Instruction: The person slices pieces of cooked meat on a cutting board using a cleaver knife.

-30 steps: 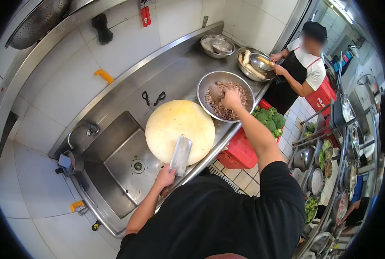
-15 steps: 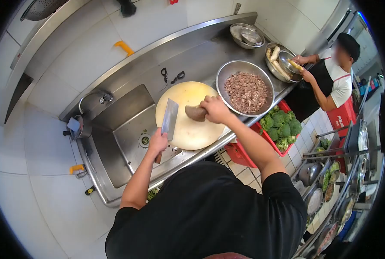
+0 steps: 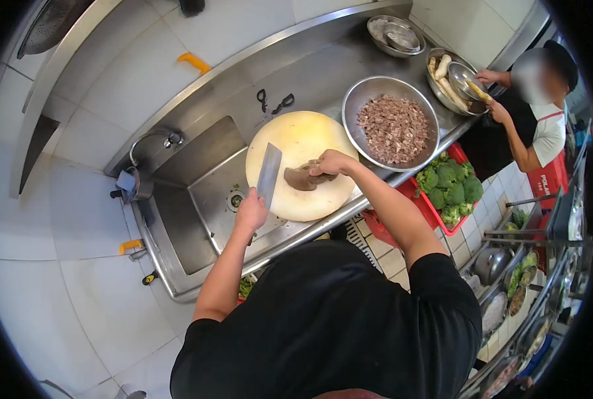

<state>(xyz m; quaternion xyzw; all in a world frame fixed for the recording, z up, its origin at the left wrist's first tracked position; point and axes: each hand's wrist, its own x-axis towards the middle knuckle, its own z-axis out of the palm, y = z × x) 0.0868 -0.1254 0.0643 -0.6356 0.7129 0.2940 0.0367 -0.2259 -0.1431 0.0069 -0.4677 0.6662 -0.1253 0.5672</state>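
My left hand [image 3: 251, 211] is closed around the handle of a cleaver [image 3: 269, 174], its broad blade raised over the left part of a round, pale cutting board [image 3: 303, 133]. On the board, my right hand [image 3: 333, 163] grips a brownish-grey piece of meat [image 3: 301, 179]; its fingers cover the right end. The blade and the meat are apart. Just right of the board stands a large metal bowl [image 3: 431, 122] holding chopped, reddish-brown meat [image 3: 393, 128].
A sink [image 3: 197, 193] lies left of the board, with scissors [image 3: 274, 101] behind it. Broccoli [image 3: 451, 186] fills a red crate [image 3: 468, 157] below the counter's edge. At the right, a co-worker [image 3: 533, 110] holds a pale root vegetable over a bowl [image 3: 436, 90]. Shelves with food pans stand lower right.
The view has shifted slightly. My right hand's fingers now lie lower along the meat, which rests flatter on the board. The cleaver stays raised in my left hand.
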